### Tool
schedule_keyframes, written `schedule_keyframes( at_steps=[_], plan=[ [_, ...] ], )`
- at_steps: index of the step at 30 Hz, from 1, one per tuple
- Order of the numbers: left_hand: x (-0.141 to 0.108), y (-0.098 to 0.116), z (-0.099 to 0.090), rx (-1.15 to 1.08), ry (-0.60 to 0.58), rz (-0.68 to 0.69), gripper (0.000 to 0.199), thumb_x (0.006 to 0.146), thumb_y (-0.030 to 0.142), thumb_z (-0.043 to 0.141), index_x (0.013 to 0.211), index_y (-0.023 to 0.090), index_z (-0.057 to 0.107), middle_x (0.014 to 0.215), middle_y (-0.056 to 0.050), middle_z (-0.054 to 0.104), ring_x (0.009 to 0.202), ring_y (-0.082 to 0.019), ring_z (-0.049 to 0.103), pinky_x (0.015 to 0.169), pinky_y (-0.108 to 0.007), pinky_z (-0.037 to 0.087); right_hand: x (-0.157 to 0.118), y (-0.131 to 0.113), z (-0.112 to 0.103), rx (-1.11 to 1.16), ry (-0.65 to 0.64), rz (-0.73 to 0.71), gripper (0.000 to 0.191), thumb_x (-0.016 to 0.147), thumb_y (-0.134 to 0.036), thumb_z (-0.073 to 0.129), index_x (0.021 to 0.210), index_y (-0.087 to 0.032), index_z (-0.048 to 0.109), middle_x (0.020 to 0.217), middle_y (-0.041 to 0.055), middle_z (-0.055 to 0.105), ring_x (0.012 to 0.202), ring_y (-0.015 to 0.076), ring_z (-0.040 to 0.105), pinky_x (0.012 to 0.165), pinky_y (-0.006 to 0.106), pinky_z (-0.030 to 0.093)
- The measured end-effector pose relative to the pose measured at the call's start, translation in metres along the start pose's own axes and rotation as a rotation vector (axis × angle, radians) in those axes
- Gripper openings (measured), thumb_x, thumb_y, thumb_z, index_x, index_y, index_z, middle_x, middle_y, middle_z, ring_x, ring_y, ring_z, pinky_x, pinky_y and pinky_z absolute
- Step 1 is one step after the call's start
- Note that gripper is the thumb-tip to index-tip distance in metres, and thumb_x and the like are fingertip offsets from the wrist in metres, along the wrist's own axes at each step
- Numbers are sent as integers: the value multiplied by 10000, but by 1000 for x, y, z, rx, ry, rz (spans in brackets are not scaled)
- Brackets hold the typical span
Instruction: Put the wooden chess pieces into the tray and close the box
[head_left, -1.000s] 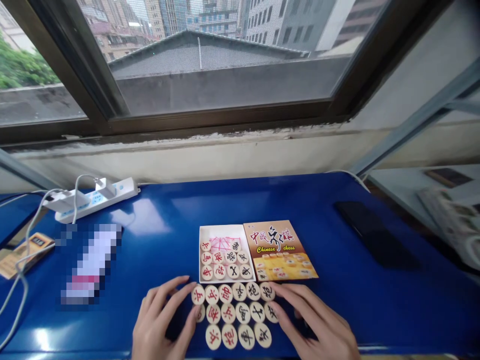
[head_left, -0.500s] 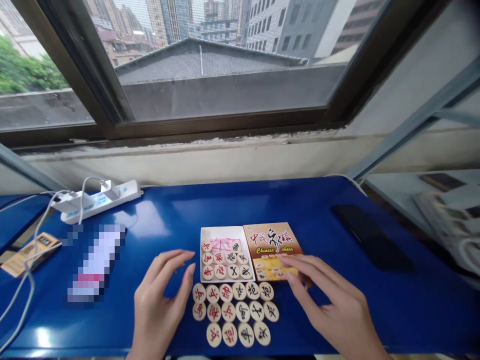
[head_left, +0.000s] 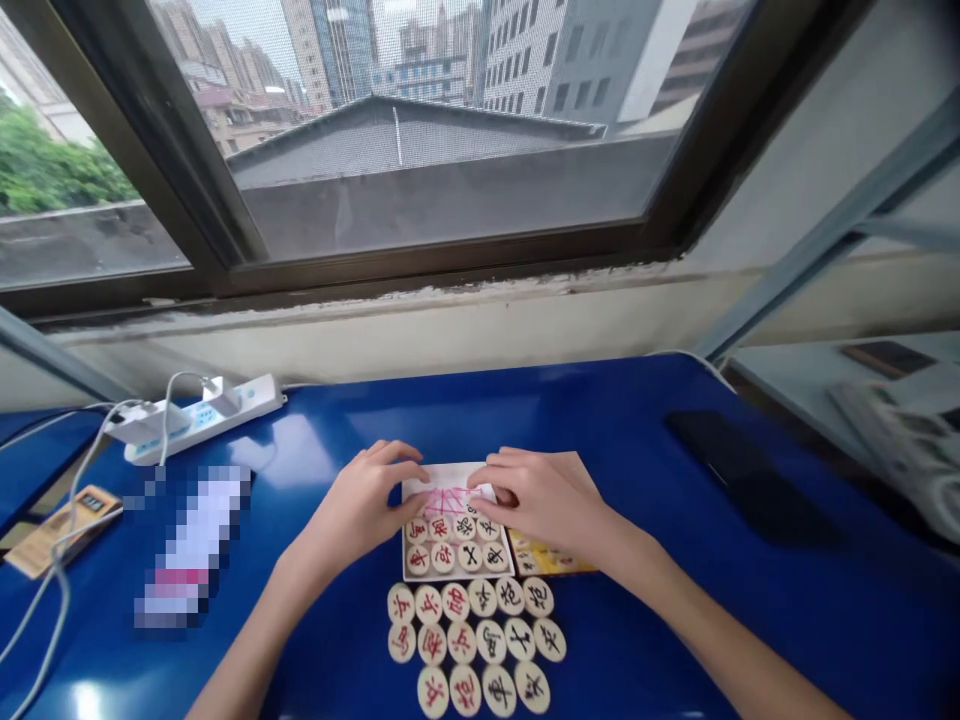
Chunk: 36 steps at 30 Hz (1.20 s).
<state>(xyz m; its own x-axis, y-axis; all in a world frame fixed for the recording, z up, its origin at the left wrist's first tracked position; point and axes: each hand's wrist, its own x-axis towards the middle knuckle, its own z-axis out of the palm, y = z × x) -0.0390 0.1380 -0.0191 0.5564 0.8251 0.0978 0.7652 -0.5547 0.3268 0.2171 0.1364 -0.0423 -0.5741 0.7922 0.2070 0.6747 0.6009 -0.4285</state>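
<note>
Inspecting the counter [head_left: 450, 415], I judge the work part done. The box [head_left: 454, 472] lies open with two rows of four pieces [head_left: 442, 556] inside, plus others near its far end, partly hidden by my hands. Sixteen loose pieces [head_left: 461, 641] lie just in front of the box, face up, in rows of six, six and four. Outstanding, I judge: those sixteen, and the pink-lined sheet [head_left: 448, 502] at the box's far end.

Grip: my left hand [head_left: 375, 495] is at the sheet's left end, thumb and fingers curled, slightly parted; my right hand [head_left: 536, 495] is at its right end, partly covering the lid [head_left: 559, 560]. Contact seems likely — whether either pinches the sheet, I cannot tell.
</note>
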Motion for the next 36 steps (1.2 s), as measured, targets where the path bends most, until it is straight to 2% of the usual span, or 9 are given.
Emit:
schedule_keyframes(
  at_steps=[3,7,12,20,23,28,36],
  plan=[
    [-4,-2,0,-28,1,-22,110,920,226,684,1025,245,711,1200,-45,691,1043,-256,658,887,-457,554,-3,2,2,59,-41,10,131,950,-269,623,961,-236,749,684,-35,600,652,122,535,788,300,444],
    [-8,0,2,-62,-7,-52,160,934,228,651,1090,235,688,1194,-62,686,1017,-249,669,853,-414,574,-5,-2,-2,123,-73,30,119,943,-290,641,979,-242,744,635,-46,565,663,122,545,722,263,431],
    [-11,4,1,-89,-26,-67,212,936,230,620,1145,235,652,1310,-84,628,1082,-270,673,863,-425,590,-5,-5,-3,146,-85,64,131,931,-265,631,990,-237,744,621,-45,549,653,127,534,667,262,399],
    [-10,2,8,-111,-31,-67,110,930,171,589,1012,217,646,1234,-78,642,1049,-250,675,864,-407,586,-5,-5,4,113,-81,153,193,865,-207,688,1048,-244,737,606,-63,538,600,107,491,596,239,336],
    [-8,1,13,-69,-1,-48,113,946,167,571,1016,212,646,1212,-78,647,998,-235,681,850,-396,579,-5,-6,6,99,-73,163,150,893,-248,691,1036,-249,738,630,-56,557,605,108,501,600,241,340],
    [-8,1,15,53,43,-49,191,940,195,591,1126,207,632,1330,-110,603,1060,-277,678,874,-455,572,-5,-9,5,69,-33,158,171,912,-290,686,1070,-242,729,662,-43,596,615,119,532,592,246,355],
    [-10,1,13,143,42,-30,130,928,263,644,1038,196,636,1318,-119,605,1039,-289,679,861,-469,571,-5,-10,4,18,16,160,94,915,-309,673,916,-246,743,634,-39,599,594,120,540,574,258,315]
  ],
)
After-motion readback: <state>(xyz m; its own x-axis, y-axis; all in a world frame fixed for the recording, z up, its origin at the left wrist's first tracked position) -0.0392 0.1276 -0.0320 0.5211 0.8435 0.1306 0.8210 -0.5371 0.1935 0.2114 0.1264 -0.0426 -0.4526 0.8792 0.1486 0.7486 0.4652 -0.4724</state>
